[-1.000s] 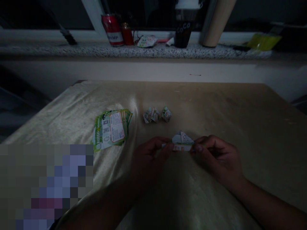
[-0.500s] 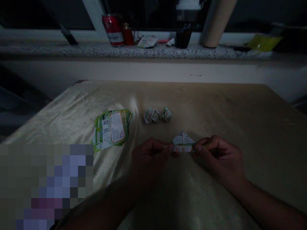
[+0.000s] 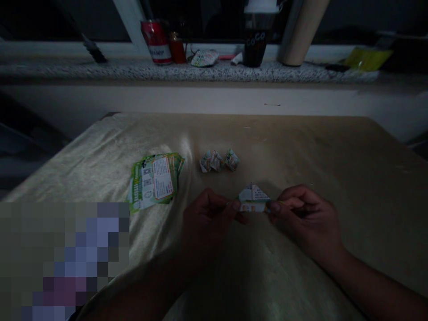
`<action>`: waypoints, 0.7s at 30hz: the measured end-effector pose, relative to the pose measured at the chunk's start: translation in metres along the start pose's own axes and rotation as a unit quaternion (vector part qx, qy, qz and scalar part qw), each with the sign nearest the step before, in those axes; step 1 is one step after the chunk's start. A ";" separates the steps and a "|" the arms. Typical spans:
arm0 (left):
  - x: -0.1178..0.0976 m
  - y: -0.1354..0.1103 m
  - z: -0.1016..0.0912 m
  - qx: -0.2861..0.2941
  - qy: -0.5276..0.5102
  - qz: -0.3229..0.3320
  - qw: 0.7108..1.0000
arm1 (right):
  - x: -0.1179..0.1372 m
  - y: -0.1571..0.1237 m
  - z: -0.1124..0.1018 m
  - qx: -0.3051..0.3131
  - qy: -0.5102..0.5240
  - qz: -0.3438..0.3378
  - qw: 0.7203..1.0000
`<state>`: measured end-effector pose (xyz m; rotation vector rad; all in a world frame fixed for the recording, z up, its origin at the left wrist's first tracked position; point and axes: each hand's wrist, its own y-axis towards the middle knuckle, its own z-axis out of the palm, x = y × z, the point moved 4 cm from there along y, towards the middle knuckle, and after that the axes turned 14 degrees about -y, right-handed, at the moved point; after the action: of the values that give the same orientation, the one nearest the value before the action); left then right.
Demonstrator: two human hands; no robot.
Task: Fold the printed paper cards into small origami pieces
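Between my two hands is a small folded paper (image 3: pixel 253 199), printed, with a peaked top and a flat lower strip. My left hand (image 3: pixel 210 216) pinches its left end between thumb and fingers. At the right end, the thumb and fingers of my right hand (image 3: pixel 306 214) are closed on it too. Beyond the hands, three small folded paper pieces (image 3: pixel 216 161) stand in a row on the table. To the left lies a stack of green and white printed sheets (image 3: pixel 154 182).
A cream cloth (image 3: pixel 334 151) covers the table. On the speckled sill (image 3: pixel 117 69) behind it stand a red can (image 3: pixel 157 42), a small red bottle (image 3: pixel 178 48), a crumpled paper (image 3: pixel 205 58), a dark cup (image 3: pixel 256 44) and a yellow packet (image 3: pixel 368 59). A pixelated patch hides the lower left.
The fingers of both hands have shifted slightly on the folded paper, which stays pinched at both ends. The other things lie as before, with a slight camera shift.
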<state>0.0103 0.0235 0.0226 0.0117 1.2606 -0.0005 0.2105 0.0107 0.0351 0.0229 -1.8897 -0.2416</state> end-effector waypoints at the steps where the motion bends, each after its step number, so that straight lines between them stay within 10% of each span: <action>1: 0.000 0.000 0.000 0.000 0.005 -0.001 1.000 | 0.000 0.000 0.000 -0.001 -0.002 -0.002 1.000; 21: 0.005 -0.006 0.008 0.057 -0.014 -0.099 0.993 | -0.005 0.001 0.014 0.163 0.023 0.040 0.985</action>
<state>0.0194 0.0178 0.0203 -0.0154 1.2280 -0.2426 0.1987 0.0145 0.0260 0.1740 -1.8608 0.1243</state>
